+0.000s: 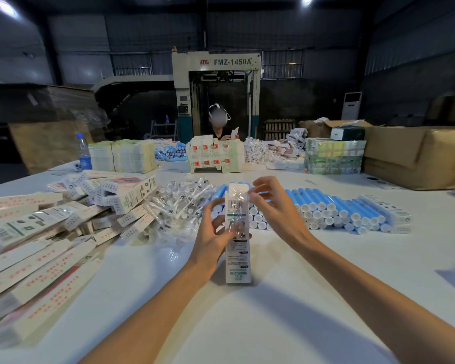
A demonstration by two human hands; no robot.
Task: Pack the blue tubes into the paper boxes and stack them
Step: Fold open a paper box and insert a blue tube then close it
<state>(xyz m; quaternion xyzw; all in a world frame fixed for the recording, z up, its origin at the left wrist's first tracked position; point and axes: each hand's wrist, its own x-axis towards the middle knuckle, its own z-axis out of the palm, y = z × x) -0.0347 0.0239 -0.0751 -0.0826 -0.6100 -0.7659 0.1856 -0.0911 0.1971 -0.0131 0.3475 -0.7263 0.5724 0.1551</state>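
A person's left hand [212,235] grips a tall paper box [238,258] around its middle, fingers [212,207] curled behind its left side and thumb across the printed front. The right hand [273,206] pinches the box's upper right edge with thumb and forefinger, its other fingers loosely spread. A clear plastic packet [237,206] lies against the box's upper front.

The box stands on end on the white tabletop [247,324], long axis near vertical, its foot resting on the surface and its top toward the far side of the table. The print runs sideways along its length.

Just behind the box, blue tubes [326,206] lie heaped in a long row stretching right. Their long axes run front to back and their white capped ends face the camera. To the left of them is a mound of plastic-wrapped brush heads [179,203], and beyond that a loose pile of boxes [37,245] spreads to the tabletop's left edge, lying at many angles.

Bare tabletop lies between the forearms and off to the right, up to the near edge.

Along the far edge stand bundles of flat carton blanks [121,155], a water bottle [84,151], a wrapped bundle [334,156] and a large cardboard carton [415,156]. A second person [220,124] sits behind them, in front of a machine [216,74] marked FMZ-1450A.
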